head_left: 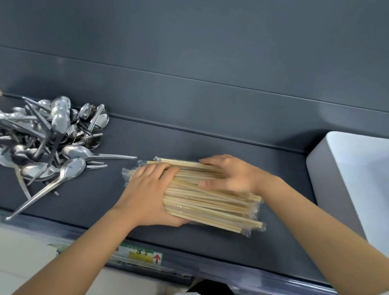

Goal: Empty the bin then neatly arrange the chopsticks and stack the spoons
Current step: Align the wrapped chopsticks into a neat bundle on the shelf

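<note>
A bundle of wooden chopsticks (214,204), each pair sealed in a clear plastic sleeve, is laid flat in the middle of a dark grey shelf (189,142). Its long axis runs left to right, the right end angled slightly toward the near edge, and crinkled sleeve tips are seen at both ends. The sticks are pale, straight and slender, packed side by side.

The bundle's left end is gripped by the left hand (150,195), fingers laid over the top and thumb curled round the near side. The right hand (231,175) is pressed flat on the far right part of the bundle, fingers nearly straight and pointed left.

To the left, well apart from the bundle, shiny stainless-steel spoons (45,139) are heaped in a tangle, handles pointed every way. A white, smooth, round-cornered bin (329,176) is stood at the right end of the shelf. A label with a red arrow (141,256) is fixed to the shelf's front edge.
</note>
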